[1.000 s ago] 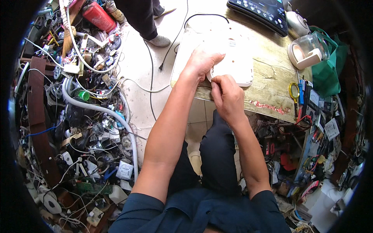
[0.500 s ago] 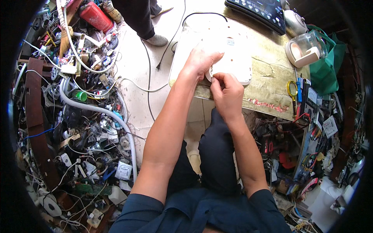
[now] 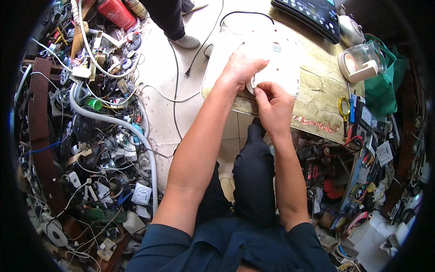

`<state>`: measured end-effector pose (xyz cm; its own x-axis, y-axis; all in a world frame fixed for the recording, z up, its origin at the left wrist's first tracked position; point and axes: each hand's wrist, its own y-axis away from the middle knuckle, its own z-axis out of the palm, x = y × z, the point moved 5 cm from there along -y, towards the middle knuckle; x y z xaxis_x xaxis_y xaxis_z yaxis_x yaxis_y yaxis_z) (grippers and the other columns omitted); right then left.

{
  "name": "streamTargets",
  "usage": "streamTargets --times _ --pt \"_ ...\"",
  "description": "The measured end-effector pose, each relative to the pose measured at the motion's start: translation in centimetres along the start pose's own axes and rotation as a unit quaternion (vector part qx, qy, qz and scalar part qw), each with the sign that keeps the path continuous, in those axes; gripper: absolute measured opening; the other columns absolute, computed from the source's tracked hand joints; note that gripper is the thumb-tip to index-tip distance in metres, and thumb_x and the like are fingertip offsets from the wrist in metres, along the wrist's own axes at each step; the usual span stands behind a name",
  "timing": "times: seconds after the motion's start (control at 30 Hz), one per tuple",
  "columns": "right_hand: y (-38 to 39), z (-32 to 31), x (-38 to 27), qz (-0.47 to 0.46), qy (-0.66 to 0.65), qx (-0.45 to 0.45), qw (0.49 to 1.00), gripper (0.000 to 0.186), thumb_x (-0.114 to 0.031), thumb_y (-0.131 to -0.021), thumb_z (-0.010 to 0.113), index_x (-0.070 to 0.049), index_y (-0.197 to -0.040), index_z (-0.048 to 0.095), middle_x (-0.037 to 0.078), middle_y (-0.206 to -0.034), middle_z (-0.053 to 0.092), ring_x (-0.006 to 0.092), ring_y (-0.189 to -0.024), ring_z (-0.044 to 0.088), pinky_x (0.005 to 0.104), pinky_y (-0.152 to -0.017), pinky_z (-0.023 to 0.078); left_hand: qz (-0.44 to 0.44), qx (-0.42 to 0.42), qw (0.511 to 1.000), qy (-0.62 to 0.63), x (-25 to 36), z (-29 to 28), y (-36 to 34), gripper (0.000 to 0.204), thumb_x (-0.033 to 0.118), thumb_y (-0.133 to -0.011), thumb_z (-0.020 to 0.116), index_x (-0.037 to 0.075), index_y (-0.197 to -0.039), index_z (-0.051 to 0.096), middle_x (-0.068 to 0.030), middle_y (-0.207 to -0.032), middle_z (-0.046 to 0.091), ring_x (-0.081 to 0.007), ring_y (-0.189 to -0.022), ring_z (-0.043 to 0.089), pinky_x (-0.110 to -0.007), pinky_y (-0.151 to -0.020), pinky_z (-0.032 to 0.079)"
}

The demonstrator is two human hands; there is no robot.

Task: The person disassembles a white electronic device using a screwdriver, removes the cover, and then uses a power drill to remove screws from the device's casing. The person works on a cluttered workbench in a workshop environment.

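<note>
A flat white appliance housing with rounded corners and small holes lies on the worn wooden table. Across its left part rests my left hand, thumb stretched to the right over the surface; bright glare partly washes out its other fingers. At the near edge, my right hand is closed in a pinch beside a curved white rim. Whatever sits between those fingertips is too small or hidden to name. A black cord arches along the housing's far edge.
A black induction cooktop, metal kettle, clear jar, green bag and yellow magnifying glass stand or lie rightward. Parts and cables heap at left. Another person's leg and a loose plug are beyond.
The whole view has shifted slightly, so the table and its things appear further right. Both hands stay at nearly the same places on the housing.
</note>
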<state>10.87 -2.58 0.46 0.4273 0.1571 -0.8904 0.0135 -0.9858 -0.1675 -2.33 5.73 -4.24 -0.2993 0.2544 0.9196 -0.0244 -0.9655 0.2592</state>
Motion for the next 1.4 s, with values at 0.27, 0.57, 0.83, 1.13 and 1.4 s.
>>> streamTargets --times 0.27,0.57,0.83,1.13,1.4 --pt "0.1 -0.3 -1.0 -0.105 0.077 -0.006 0.991 0.007 -0.003 -0.089 0.072 0.000 -0.095 0.072 0.016 -0.086 0.070 0.0330 -0.074 0.070 0.0407 -0.067 0.055 -0.018 0.017 0.994 -0.102 2.5 0.5 1.7 0.032 0.016 -0.094 0.074 0.001 -0.121 0.067 -0.0028 -0.083 0.070 -0.0038 -0.051 0.054 -0.022 -0.035 0.036" --pt "0.9 -0.3 -2.2 -0.239 0.266 0.000 0.934 0.009 -0.004 -0.090 0.072 -0.005 -0.098 0.069 0.011 -0.084 0.067 0.0322 -0.068 0.068 0.0410 -0.059 0.054 -0.064 -0.003 0.991 -0.116 1.9 0.4 1.3 0.028 0.018 -0.093 0.073 0.003 -0.117 0.068 0.0001 -0.076 0.067 -0.0033 -0.042 0.045 -0.022 -0.031 0.029" --pt "0.6 0.0 -1.6 -0.282 0.283 -0.032 0.916 0.012 -0.002 -0.087 0.071 -0.004 -0.097 0.066 0.012 -0.083 0.064 0.0312 -0.060 0.065 0.0414 -0.054 0.054 -0.034 -0.006 0.999 -0.038 1.3 0.8 0.8 0.027 0.016 -0.093 0.073 0.002 -0.116 0.068 -0.0016 -0.080 0.069 -0.0037 -0.044 0.049 -0.021 -0.032 0.032" --pt "0.0 0.2 -1.4 -0.297 0.265 -0.058 0.916 0.017 0.002 -0.084 0.072 -0.004 -0.098 0.064 0.013 -0.084 0.064 0.0336 -0.065 0.066 0.0432 -0.057 0.054 -0.024 0.015 0.999 -0.042 2.0 0.6 1.6 0.025 0.016 -0.093 0.075 0.003 -0.113 0.070 -0.0006 -0.077 0.068 -0.0031 -0.042 0.047 -0.021 -0.032 0.031" --pt "-0.7 0.1 -2.8 -0.321 0.351 -0.146 0.867 0.012 -0.001 -0.087 0.067 -0.005 -0.098 0.064 0.011 -0.082 0.061 0.0340 -0.063 0.066 0.0437 -0.055 0.055 -0.055 -0.001 0.996 -0.076 2.0 0.5 1.3 0.039 0.011 -0.091 0.075 0.002 -0.128 0.065 -0.0046 -0.093 0.071 -0.0048 -0.057 0.056 -0.024 -0.040 0.039"
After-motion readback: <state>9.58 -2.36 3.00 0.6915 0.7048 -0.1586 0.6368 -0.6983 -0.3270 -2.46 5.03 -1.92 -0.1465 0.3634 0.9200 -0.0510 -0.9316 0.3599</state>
